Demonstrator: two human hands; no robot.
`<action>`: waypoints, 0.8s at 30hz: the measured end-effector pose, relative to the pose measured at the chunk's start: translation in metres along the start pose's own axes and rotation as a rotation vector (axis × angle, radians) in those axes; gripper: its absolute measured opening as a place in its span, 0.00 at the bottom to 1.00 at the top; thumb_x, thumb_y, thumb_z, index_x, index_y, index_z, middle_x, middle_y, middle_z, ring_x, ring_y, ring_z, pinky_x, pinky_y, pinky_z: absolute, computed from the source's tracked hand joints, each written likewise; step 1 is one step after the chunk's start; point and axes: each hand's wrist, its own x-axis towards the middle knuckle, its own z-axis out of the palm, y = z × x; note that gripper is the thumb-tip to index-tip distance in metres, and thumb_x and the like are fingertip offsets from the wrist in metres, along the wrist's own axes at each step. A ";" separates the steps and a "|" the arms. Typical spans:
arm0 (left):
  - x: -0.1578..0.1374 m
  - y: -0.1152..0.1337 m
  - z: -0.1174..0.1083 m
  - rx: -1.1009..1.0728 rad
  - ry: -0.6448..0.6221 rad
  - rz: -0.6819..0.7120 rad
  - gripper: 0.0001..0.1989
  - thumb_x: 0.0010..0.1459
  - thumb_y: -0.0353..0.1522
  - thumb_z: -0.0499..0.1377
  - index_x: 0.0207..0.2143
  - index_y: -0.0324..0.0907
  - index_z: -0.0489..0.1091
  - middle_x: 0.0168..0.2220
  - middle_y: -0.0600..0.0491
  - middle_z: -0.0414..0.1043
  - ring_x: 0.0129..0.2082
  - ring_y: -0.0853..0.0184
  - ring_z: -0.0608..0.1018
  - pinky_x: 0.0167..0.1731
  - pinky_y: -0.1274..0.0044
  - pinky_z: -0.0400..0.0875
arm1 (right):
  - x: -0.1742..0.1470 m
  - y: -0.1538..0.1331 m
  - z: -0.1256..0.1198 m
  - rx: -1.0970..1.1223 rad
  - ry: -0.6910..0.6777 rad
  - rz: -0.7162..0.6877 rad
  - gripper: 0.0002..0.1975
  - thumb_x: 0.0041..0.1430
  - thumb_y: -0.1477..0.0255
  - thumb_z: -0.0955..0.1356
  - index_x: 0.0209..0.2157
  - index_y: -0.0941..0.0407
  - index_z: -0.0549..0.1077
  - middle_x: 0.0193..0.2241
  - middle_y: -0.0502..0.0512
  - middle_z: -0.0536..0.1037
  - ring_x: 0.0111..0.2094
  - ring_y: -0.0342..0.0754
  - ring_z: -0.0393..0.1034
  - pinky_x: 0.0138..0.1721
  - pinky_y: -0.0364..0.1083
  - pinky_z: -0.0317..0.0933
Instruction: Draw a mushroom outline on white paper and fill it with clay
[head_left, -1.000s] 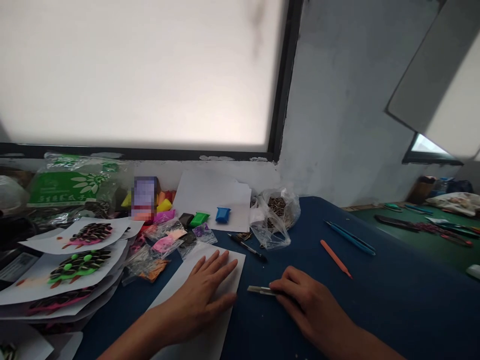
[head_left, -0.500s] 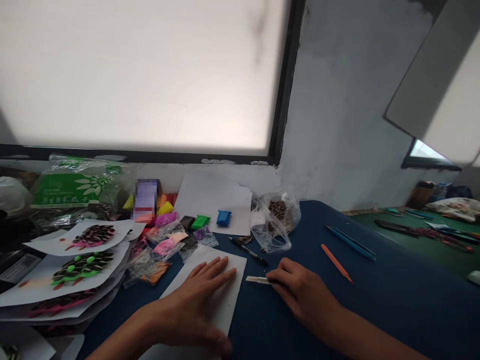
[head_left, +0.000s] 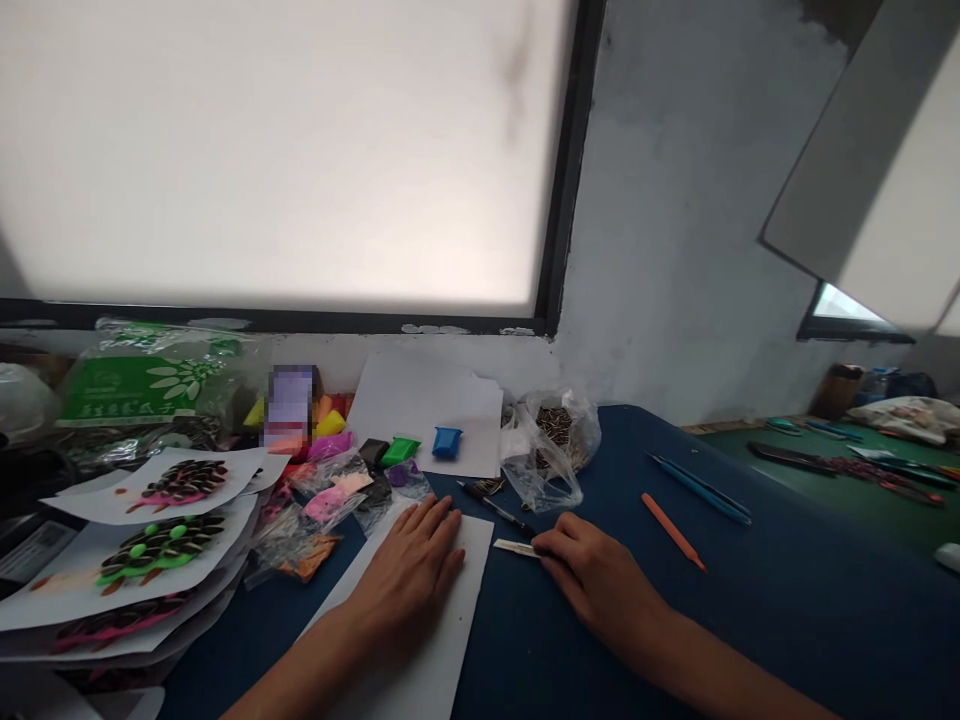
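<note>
My left hand [head_left: 420,555] lies flat on a white sheet of paper [head_left: 442,675], its fingers stretched out and close together. To the right of the sheet, my right hand [head_left: 596,570] is closed low over the blue tabletop. From its thumb and fingers a thin pale flat strip [head_left: 516,548] points left towards the paper; its exact kind is unclear, as the fingers cover the other end. A black pen [head_left: 499,508] lies just beyond the strip. Further right are an orange pen-shaped tool [head_left: 673,530] and blue tweezers [head_left: 701,487].
Paper sheets with seed-and-clay pictures [head_left: 161,550] are stacked at left. Small bags of coloured clay [head_left: 330,500] lie beside them. Behind are blank paper [head_left: 390,385] with a blue clay packet [head_left: 447,442], a plastic bag of seeds [head_left: 555,425] and a green seed bag [head_left: 127,385].
My left hand has drawn its fingers and thumb closer together on the paper. The strip in my right hand has tilted slightly, its free end a little higher.
</note>
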 end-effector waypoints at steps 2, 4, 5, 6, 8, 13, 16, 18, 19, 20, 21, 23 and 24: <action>-0.002 0.002 -0.001 0.005 0.009 0.003 0.27 0.72 0.41 0.43 0.67 0.37 0.57 0.68 0.40 0.54 0.68 0.49 0.55 0.64 0.55 0.52 | 0.001 0.000 0.000 0.007 -0.002 0.006 0.12 0.65 0.81 0.65 0.44 0.57 0.78 0.38 0.58 0.75 0.37 0.51 0.74 0.35 0.46 0.68; -0.003 0.003 -0.002 0.008 0.023 0.012 0.26 0.72 0.39 0.44 0.67 0.40 0.57 0.67 0.42 0.58 0.67 0.51 0.59 0.64 0.56 0.54 | 0.001 0.000 0.000 0.013 -0.003 0.002 0.12 0.65 0.82 0.65 0.45 0.57 0.78 0.38 0.58 0.75 0.37 0.51 0.74 0.35 0.46 0.68; -0.003 0.003 -0.002 0.009 0.030 0.018 0.25 0.72 0.38 0.44 0.67 0.41 0.57 0.66 0.43 0.59 0.66 0.52 0.60 0.64 0.56 0.53 | 0.001 0.000 0.000 0.013 -0.002 -0.002 0.12 0.65 0.82 0.65 0.45 0.57 0.78 0.38 0.58 0.75 0.37 0.51 0.74 0.35 0.46 0.68; -0.003 0.003 -0.002 0.008 0.036 0.024 0.25 0.72 0.38 0.44 0.67 0.42 0.57 0.66 0.44 0.60 0.66 0.52 0.60 0.65 0.57 0.53 | 0.001 0.000 0.000 0.009 -0.002 -0.003 0.12 0.65 0.82 0.65 0.45 0.57 0.78 0.38 0.58 0.75 0.37 0.51 0.74 0.35 0.46 0.68; -0.002 0.001 0.000 0.006 0.045 0.034 0.25 0.72 0.38 0.44 0.67 0.42 0.56 0.67 0.44 0.58 0.68 0.53 0.58 0.65 0.56 0.50 | 0.001 -0.001 0.000 -0.005 -0.009 0.001 0.12 0.65 0.82 0.65 0.45 0.57 0.78 0.38 0.58 0.75 0.37 0.51 0.74 0.36 0.46 0.68; 0.000 -0.003 0.003 -0.006 0.020 0.071 0.25 0.72 0.39 0.44 0.68 0.42 0.54 0.69 0.47 0.52 0.69 0.53 0.52 0.65 0.55 0.49 | 0.003 -0.004 -0.002 -0.028 -0.048 0.047 0.11 0.66 0.80 0.65 0.44 0.56 0.78 0.39 0.58 0.76 0.39 0.51 0.74 0.36 0.46 0.68; 0.000 -0.004 0.003 -0.008 0.013 0.085 0.25 0.73 0.40 0.44 0.68 0.42 0.55 0.69 0.47 0.52 0.69 0.53 0.52 0.65 0.54 0.49 | 0.003 -0.005 -0.002 -0.021 -0.056 0.056 0.11 0.66 0.80 0.65 0.44 0.56 0.78 0.39 0.58 0.75 0.38 0.52 0.74 0.36 0.46 0.68; 0.000 -0.004 0.004 -0.007 0.013 0.091 0.25 0.73 0.40 0.44 0.68 0.42 0.55 0.69 0.47 0.51 0.69 0.52 0.52 0.65 0.54 0.50 | 0.004 -0.006 -0.001 -0.015 -0.055 0.053 0.11 0.66 0.80 0.65 0.44 0.56 0.78 0.39 0.58 0.75 0.39 0.52 0.74 0.37 0.47 0.67; 0.000 -0.004 0.004 -0.006 0.015 0.095 0.25 0.73 0.40 0.44 0.68 0.42 0.55 0.69 0.47 0.51 0.69 0.52 0.52 0.65 0.54 0.50 | 0.004 -0.006 -0.001 -0.011 -0.053 0.051 0.12 0.66 0.80 0.65 0.44 0.57 0.78 0.39 0.59 0.75 0.39 0.52 0.74 0.37 0.47 0.68; 0.001 -0.005 0.005 -0.003 0.018 0.100 0.25 0.73 0.40 0.44 0.68 0.43 0.55 0.69 0.48 0.51 0.69 0.52 0.51 0.65 0.54 0.50 | 0.004 -0.007 -0.001 -0.006 -0.047 0.048 0.12 0.66 0.80 0.65 0.45 0.57 0.78 0.39 0.59 0.75 0.39 0.52 0.74 0.38 0.47 0.68; 0.001 -0.005 0.006 0.000 0.022 0.105 0.24 0.73 0.39 0.44 0.68 0.44 0.55 0.69 0.49 0.51 0.69 0.53 0.51 0.65 0.54 0.49 | 0.004 -0.007 -0.001 -0.001 -0.043 0.045 0.12 0.67 0.80 0.64 0.45 0.57 0.78 0.39 0.59 0.75 0.39 0.52 0.74 0.38 0.48 0.68; 0.002 -0.006 0.009 0.006 0.031 0.115 0.24 0.72 0.37 0.45 0.68 0.46 0.56 0.68 0.50 0.52 0.69 0.54 0.52 0.65 0.55 0.49 | 0.004 -0.008 -0.002 0.010 -0.033 0.034 0.12 0.67 0.80 0.64 0.45 0.57 0.77 0.39 0.59 0.75 0.38 0.53 0.73 0.37 0.48 0.68; 0.003 -0.007 0.010 0.008 0.037 0.120 0.24 0.72 0.36 0.46 0.68 0.46 0.56 0.68 0.50 0.53 0.69 0.54 0.52 0.65 0.55 0.49 | 0.004 -0.008 -0.002 0.014 -0.031 0.028 0.12 0.67 0.80 0.64 0.45 0.57 0.77 0.39 0.60 0.74 0.38 0.53 0.73 0.37 0.48 0.68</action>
